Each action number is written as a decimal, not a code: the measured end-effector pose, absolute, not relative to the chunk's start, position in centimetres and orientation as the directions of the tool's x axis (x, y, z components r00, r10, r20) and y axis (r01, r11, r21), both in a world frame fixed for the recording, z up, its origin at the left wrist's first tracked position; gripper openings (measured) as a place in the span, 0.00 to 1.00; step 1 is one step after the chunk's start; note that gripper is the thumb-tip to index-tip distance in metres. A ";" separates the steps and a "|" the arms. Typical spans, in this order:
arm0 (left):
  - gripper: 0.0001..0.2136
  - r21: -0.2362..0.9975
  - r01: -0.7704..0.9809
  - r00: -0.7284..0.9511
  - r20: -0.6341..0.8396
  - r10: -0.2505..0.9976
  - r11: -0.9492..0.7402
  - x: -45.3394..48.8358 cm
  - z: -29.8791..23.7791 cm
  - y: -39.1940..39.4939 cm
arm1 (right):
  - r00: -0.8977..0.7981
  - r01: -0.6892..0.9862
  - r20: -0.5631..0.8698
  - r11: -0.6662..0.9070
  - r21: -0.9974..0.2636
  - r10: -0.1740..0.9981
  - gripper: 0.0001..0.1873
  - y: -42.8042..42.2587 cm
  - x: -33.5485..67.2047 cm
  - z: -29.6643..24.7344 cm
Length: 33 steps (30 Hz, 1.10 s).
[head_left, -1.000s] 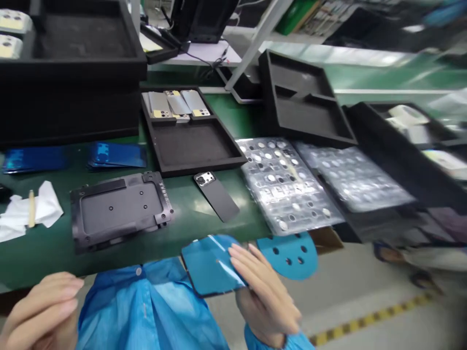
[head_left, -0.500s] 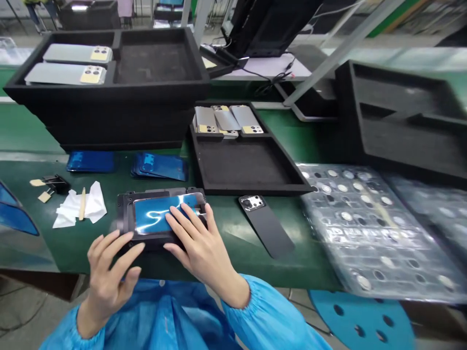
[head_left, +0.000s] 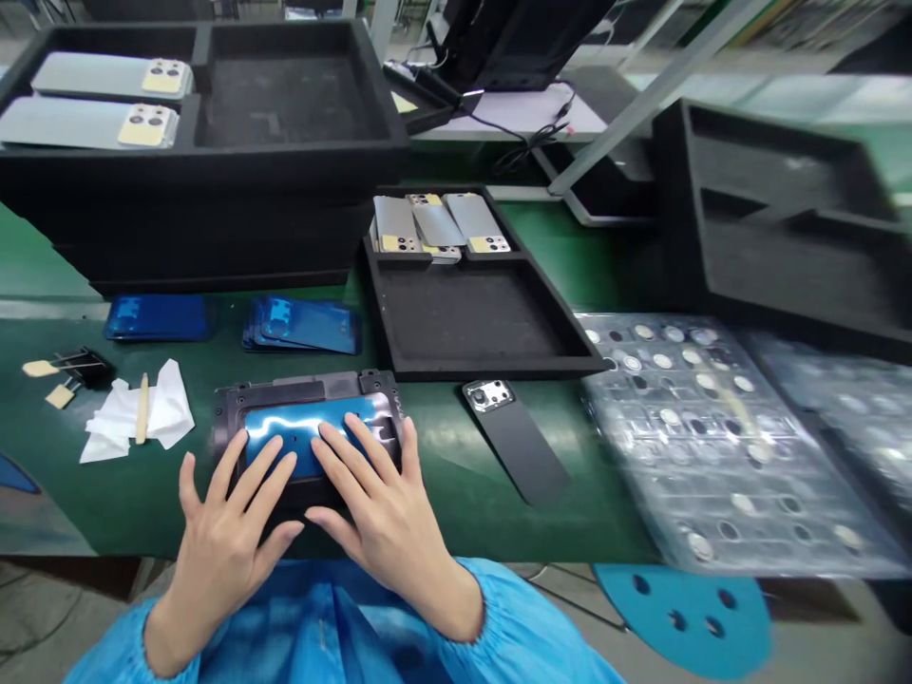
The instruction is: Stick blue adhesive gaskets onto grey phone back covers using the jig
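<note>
A black fixture lies at the bench's front edge, holding a flat panel with shiny blue film. My left hand has its fingers spread, their tips resting on the panel's left part and lower edge. Across its right half lie the outstretched fingers of my right hand. Neither hand grips anything. Part of the panel and the fixture's near side are hidden under my fingers. Right of the fixture lies a dark grey phone back cover with a camera cutout plate at its upper end.
Behind the fixture sit blue film-covered panels and another blue stack. Left are white tissue, a wooden stick and a black binder clip. Black trays hold silver phone covers. Clear plastic sheets lie right.
My left hand has moved from the fixture's left side onto the blue panel, fingers now lying on it. My right hand stays on the panel. The view has shifted slightly.
</note>
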<state>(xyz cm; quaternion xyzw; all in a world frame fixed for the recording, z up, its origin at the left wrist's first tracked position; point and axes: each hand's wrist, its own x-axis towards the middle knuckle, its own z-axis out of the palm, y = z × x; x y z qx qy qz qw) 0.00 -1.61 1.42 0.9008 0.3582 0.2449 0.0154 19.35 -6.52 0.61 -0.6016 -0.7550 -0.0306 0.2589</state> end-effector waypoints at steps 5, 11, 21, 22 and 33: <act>0.17 0.189 0.652 0.599 0.465 0.652 -0.734 0.1 1.9 -1.4 | -0.144 0.926 0.450 0.280 -0.252 0.881 0.24 -6.4 19.3 0.9; 0.17 0.163 0.648 0.620 0.453 0.640 -0.744 -0.5 1.9 -1.3 | -0.126 0.922 0.451 0.272 -0.275 0.884 0.23 -6.7 19.0 1.1; 0.26 0.068 0.618 0.700 0.407 0.587 -0.783 1.1 2.4 0.2 | 0.565 0.764 0.382 -0.288 -0.578 0.731 0.25 -10.5 34.1 -4.5; 0.27 0.064 0.624 0.690 0.422 0.588 -0.779 1.0 2.2 0.3 | 0.592 0.747 0.366 -0.318 -0.583 0.718 0.29 -11.1 35.4 -5.7; 0.31 0.087 0.610 0.660 0.495 0.565 -0.788 0.6 0.7 1.1 | 0.672 0.677 0.315 -0.384 -0.628 0.670 0.32 -13.0 36.3 -9.5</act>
